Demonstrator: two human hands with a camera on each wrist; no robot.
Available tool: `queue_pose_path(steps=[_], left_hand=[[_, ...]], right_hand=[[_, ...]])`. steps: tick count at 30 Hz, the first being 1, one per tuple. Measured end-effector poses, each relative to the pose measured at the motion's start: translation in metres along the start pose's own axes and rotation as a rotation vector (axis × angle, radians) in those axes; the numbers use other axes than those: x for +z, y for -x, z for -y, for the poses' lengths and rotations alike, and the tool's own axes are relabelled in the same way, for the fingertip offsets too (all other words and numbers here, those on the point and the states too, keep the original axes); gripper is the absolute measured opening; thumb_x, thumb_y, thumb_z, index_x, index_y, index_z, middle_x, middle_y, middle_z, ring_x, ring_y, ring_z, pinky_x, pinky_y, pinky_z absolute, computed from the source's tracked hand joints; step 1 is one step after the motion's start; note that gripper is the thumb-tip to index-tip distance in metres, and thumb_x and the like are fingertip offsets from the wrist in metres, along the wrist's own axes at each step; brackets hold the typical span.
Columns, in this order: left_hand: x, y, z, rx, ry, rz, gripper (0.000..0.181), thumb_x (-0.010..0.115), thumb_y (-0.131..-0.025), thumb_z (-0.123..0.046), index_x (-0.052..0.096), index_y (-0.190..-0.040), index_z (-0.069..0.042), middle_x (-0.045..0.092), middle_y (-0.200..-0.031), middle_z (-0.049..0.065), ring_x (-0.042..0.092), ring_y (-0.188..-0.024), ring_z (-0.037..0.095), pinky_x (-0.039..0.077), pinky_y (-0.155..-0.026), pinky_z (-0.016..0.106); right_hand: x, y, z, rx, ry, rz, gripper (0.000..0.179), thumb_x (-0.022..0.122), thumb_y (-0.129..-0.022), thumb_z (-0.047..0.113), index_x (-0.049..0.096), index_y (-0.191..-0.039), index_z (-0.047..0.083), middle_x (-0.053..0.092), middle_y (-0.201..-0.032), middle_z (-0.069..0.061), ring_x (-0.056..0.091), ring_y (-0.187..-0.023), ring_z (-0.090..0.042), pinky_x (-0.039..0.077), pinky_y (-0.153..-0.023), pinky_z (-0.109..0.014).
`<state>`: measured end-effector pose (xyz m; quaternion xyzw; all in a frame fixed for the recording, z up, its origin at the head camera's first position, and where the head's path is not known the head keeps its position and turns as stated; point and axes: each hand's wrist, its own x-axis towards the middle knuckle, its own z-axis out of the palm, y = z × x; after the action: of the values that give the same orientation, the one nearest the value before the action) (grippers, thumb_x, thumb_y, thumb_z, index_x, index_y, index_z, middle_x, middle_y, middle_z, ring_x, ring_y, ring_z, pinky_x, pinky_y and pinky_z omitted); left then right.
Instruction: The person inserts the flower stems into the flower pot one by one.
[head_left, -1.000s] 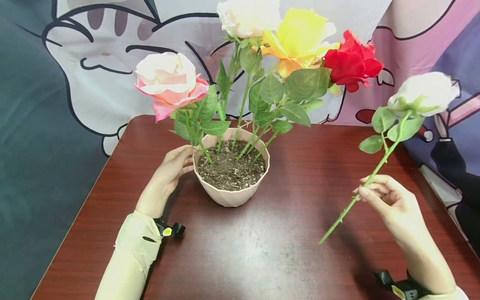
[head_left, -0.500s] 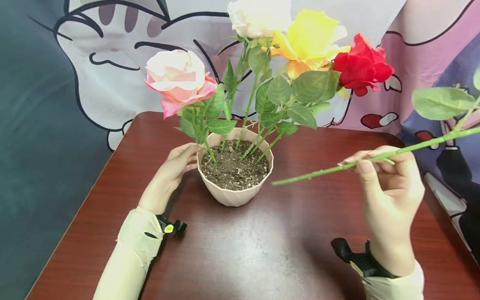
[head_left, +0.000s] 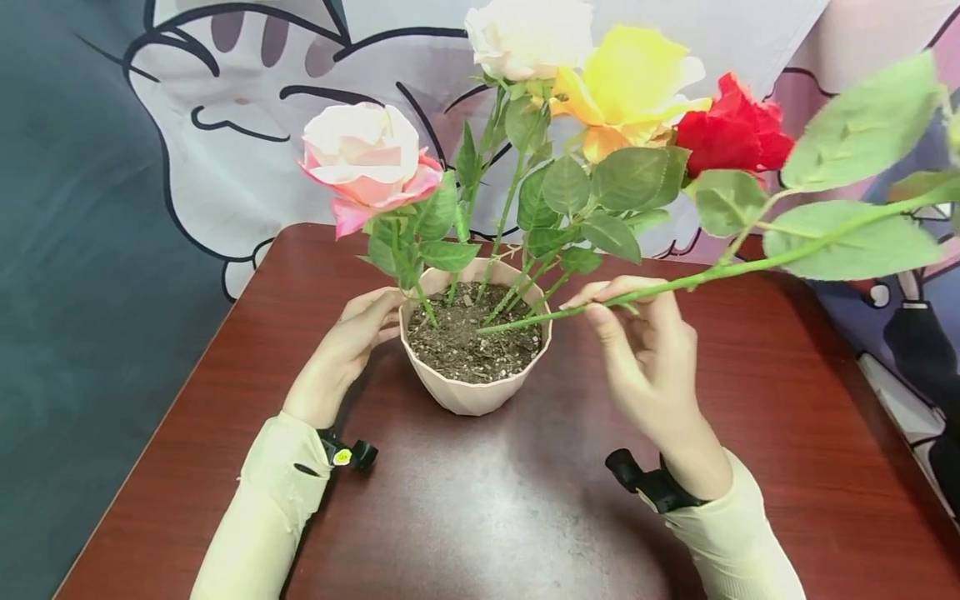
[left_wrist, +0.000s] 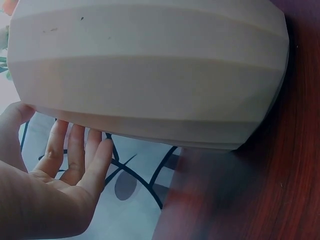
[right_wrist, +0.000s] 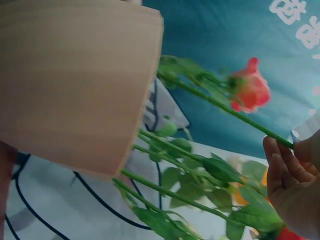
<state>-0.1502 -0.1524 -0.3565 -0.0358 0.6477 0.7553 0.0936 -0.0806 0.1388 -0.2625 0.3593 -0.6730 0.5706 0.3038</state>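
My right hand [head_left: 651,358] pinches the green thorny stem of a rose [head_left: 738,265] between thumb and fingers. The stem slants down to the left, its bare lower end overlapping the soil [head_left: 457,354] in the head view. Its leaves rise to the right, and its bloom is outside that view. A pale pink faceted pot [head_left: 472,398] holds the soil. With extended fingers my left hand [head_left: 337,354] touches the pot's left side; in the left wrist view the thumb lies near the rim and the fingertips [left_wrist: 102,145] rest against the wall.
In the pot stand a pink-edged rose [head_left: 367,158], a pale white rose [head_left: 528,37], a yellow rose [head_left: 626,87] and a red rose [head_left: 735,129], with leaves close to my right hand. A cartoon cloth [head_left: 225,183] hangs behind the brown table [head_left: 465,533].
My right hand has moved left with the rose, tilting its stem flatter and bringing the lower end over the pot. The left hand stays on the pot; the head view has shifted slightly.
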Motion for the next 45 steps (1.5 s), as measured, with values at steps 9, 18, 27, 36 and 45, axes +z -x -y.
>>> queue_pose_path(steps=[9,18,27,36,45], left_hand=[[0.0,-0.001,0.001,-0.011,0.025,0.0,0.021,0.05,-0.094,-0.014,0.066,-0.083,-0.022,0.062,-0.083,-0.007,0.058,-0.074,0.004,0.051,-0.067,0.019],[0.002,-0.001,-0.001,-0.011,0.017,0.012,0.02,0.049,-0.096,-0.015,0.066,-0.087,-0.022,0.062,-0.084,-0.006,0.058,-0.076,0.004,0.052,-0.068,0.02],[0.001,-0.001,0.0,-0.005,0.017,0.008,0.022,0.048,-0.095,-0.014,0.066,-0.086,-0.023,0.063,-0.083,-0.007,0.058,-0.075,0.004,0.051,-0.067,0.019],[0.002,-0.004,0.001,-0.001,0.002,0.023,0.023,0.047,-0.095,-0.015,0.066,-0.085,-0.023,0.063,-0.081,-0.007,0.058,-0.074,0.004,0.051,-0.066,0.019],[0.0,-0.004,0.001,0.006,0.017,0.026,0.026,0.047,-0.095,-0.014,0.067,-0.083,-0.025,0.062,-0.078,-0.007,0.057,-0.073,0.004,0.05,-0.066,0.019]], right_hand=[[0.012,0.001,-0.016,0.002,0.293,0.203,0.014,0.061,-0.087,-0.004,0.054,-0.099,-0.002,0.066,-0.094,-0.007,0.062,-0.088,-0.013,0.049,-0.078,-0.024],[0.026,0.004,-0.023,-0.083,0.347,0.358,0.026,0.046,-0.099,0.028,0.057,-0.102,0.005,0.062,-0.09,-0.002,0.049,-0.065,-0.007,0.042,-0.058,-0.02],[0.041,-0.003,-0.03,-0.03,0.343,0.415,0.009,0.059,-0.091,0.01,0.056,-0.1,0.008,0.059,-0.085,0.0,0.047,-0.065,-0.008,0.043,-0.059,-0.025],[0.057,-0.01,-0.029,-0.023,0.378,0.397,0.006,0.062,-0.089,0.009,0.057,-0.092,0.006,0.058,-0.075,0.001,0.044,-0.061,-0.009,0.04,-0.055,-0.024],[0.065,-0.009,-0.038,-0.058,0.374,0.388,0.009,0.064,-0.088,0.009,0.055,-0.089,0.007,0.058,-0.075,0.0,0.044,-0.059,-0.009,0.04,-0.054,-0.024]])
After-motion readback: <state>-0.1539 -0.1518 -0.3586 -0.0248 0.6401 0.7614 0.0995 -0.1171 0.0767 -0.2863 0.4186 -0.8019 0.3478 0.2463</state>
